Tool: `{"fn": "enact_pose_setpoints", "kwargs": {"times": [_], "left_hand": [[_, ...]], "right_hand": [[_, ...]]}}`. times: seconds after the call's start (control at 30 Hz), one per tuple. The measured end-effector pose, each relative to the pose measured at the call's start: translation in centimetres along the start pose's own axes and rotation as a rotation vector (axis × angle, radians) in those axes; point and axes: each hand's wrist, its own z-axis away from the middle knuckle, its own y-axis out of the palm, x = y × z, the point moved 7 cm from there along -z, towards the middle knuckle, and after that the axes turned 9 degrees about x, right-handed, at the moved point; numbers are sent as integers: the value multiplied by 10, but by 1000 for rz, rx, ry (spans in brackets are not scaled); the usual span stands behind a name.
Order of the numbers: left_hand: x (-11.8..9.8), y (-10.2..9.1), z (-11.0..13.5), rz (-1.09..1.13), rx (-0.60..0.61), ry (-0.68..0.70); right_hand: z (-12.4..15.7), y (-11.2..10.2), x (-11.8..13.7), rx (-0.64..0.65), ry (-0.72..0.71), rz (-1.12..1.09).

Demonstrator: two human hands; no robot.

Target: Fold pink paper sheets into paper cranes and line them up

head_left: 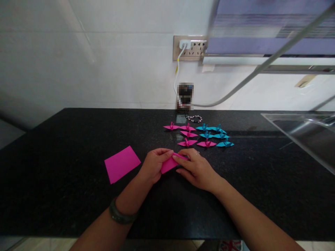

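Note:
My left hand [154,165] and my right hand [195,168] meet over a folded piece of pink paper [169,165] on the black counter [65,146]. The fingers of both hands are closed in a pinch on the paper's upper edge. A flat pink paper sheet [121,164] lies just left of my left hand. Behind my hands stand several folded pink paper cranes [187,142] and several blue paper cranes [218,134] in rows. A dark bangle [120,215] sits on my left wrist.
A beaded bracelet [194,119] and a small dark object [185,96] lie at the wall, under a socket [188,47] with a white plug and cable. A metal sink [303,134] sits at the right. A grey hose [261,66] crosses above it.

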Motion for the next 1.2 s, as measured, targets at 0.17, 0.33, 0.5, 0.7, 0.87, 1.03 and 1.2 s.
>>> {"fn": "enact_pose_setpoints", "kwargs": {"times": [0.17,0.33,0.5,0.7,0.87,1.03,1.2], "left_hand": [[0,0,1,-206,-14,80],[-6,9,6,-397,6,125],[-8,14,8,-367,69,112],[1,8,4,-391,96,70],[-2,8,3,-406,94,117],[-7,8,4,-513,93,132],[-9,8,4,-529,109,147]], "right_hand": [[1,-5,-11,-181,147,-307],[3,12,-30,-128,394,-572],[4,18,-38,-151,455,-720],[6,22,-44,-195,499,-811],[6,22,-43,-178,498,-784],[6,21,-40,-174,481,-773],[5,20,-40,-169,477,-768]]}}
